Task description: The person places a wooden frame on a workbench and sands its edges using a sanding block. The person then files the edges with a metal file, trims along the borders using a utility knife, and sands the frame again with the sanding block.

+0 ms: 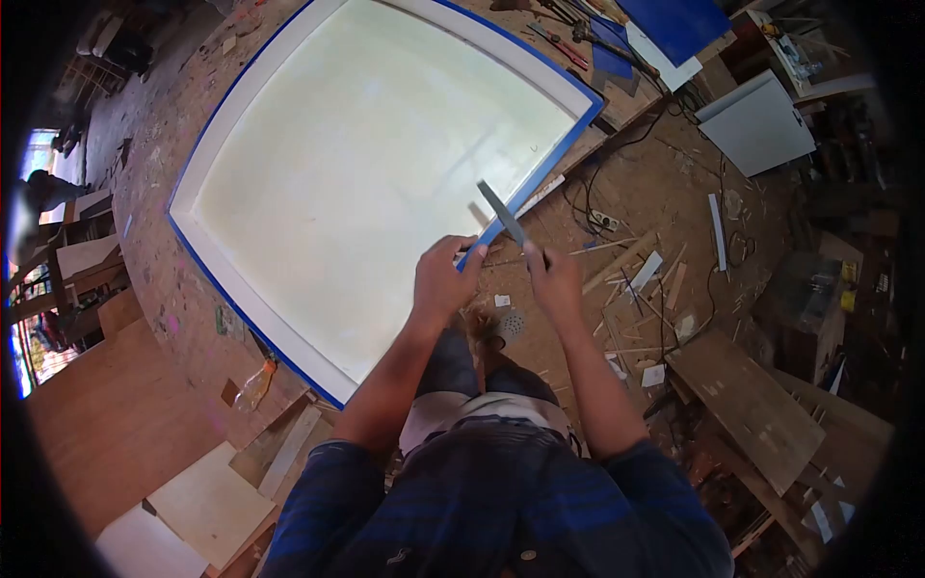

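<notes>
A large shallow white box (385, 125) with low walls and a blue edge (252, 313) lies on the workbench in front of me. At its near right side, my left hand (446, 275) is closed over the blue edge, fingers inside the wall and thumb by the rim. My right hand (556, 276) grips the handle end of a long flat grey file (501, 211). The file slants up and left, its blade across the blue edge just beyond my left hand. Whether the blade touches the edge I cannot tell.
Pliers (564, 43) and a blue sheet (679, 29) lie at the bench's far right. Wood scraps (644, 273), cords and a power strip (604, 221) litter the floor on the right. A plastic bottle (254, 387) lies left of me. Another person (43, 193) is at far left.
</notes>
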{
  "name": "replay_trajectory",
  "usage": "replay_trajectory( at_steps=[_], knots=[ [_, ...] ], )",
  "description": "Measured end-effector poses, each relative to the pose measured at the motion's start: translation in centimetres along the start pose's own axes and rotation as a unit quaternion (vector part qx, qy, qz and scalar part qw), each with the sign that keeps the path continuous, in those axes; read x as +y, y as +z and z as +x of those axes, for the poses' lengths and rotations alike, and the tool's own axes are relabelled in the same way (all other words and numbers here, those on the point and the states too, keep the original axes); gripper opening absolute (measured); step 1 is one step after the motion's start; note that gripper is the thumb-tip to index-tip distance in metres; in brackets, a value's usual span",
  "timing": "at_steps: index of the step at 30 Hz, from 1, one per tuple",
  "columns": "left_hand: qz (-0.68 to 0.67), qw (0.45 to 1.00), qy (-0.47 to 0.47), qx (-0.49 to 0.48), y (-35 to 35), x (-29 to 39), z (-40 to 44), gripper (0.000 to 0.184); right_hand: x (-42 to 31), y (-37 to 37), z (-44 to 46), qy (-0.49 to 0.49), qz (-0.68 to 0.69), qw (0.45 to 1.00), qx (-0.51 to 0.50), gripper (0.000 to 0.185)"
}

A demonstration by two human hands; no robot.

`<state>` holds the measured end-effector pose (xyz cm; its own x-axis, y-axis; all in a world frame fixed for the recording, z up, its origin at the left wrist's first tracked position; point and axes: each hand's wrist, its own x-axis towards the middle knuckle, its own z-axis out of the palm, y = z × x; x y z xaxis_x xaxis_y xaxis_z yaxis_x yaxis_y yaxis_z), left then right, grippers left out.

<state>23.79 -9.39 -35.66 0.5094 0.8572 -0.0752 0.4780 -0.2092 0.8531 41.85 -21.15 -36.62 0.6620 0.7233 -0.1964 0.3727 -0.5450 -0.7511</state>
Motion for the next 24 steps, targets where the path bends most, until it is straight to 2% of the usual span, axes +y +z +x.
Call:
replay_trajectory(
  at_steps=[1,4,7,10,13,16,19,22,24],
  knots=[
    [-0.006,1.0,-0.011,-0.002,0.1,-0.1,0.0,0.03,-0.1,0.1,-0.9,0.01,0.007,1.0,-0.009,0.059],
    [-0.011,1.0,-0.015,-0.01,0.0,-0.4,-0.7,0.029,-1.8,-0.3,4.7,0.006,-0.015,0.999,0.04,0.058],
    [0.007,1.0,-0.003,-0.009,-0.2,-0.1,-0.1,0.025,-0.4,0.2,6.1,-0.073,0.007,0.994,0.079,0.057],
    [0.009,1.0,0.014,-0.005,-0.2,-0.2,-0.1,0.023,-0.6,-0.2,-1.2,0.046,0.04,0.998,-0.007,0.059],
    [0.014,1.0,0.012,-0.018,-0.5,-0.2,0.1,0.022,0.5,-0.3,2.7,0.043,-0.039,0.998,-0.006,0.06],
    [0.01,1.0,0.025,-0.011,-0.2,-0.1,0.3,0.022,-1.2,-1.5,10.0,0.05,0.008,0.997,0.051,0.057],
    [-0.002,0.999,0.03,-0.014,-0.2,-0.3,0.5,0.021,-0.7,-0.8,5.1,0.057,0.032,0.996,0.056,0.061],
    [-0.004,0.999,0.027,-0.02,-0.2,-0.2,0.6,0.02,0.0,0.3,-0.1,0.091,0.068,0.993,0.019,0.065],
    [-0.007,0.999,0.037,-0.01,-0.1,-0.5,0.8,0.02,2.2,-0.3,4.5,0.066,-0.032,0.996,0.043,0.065]
  ],
)
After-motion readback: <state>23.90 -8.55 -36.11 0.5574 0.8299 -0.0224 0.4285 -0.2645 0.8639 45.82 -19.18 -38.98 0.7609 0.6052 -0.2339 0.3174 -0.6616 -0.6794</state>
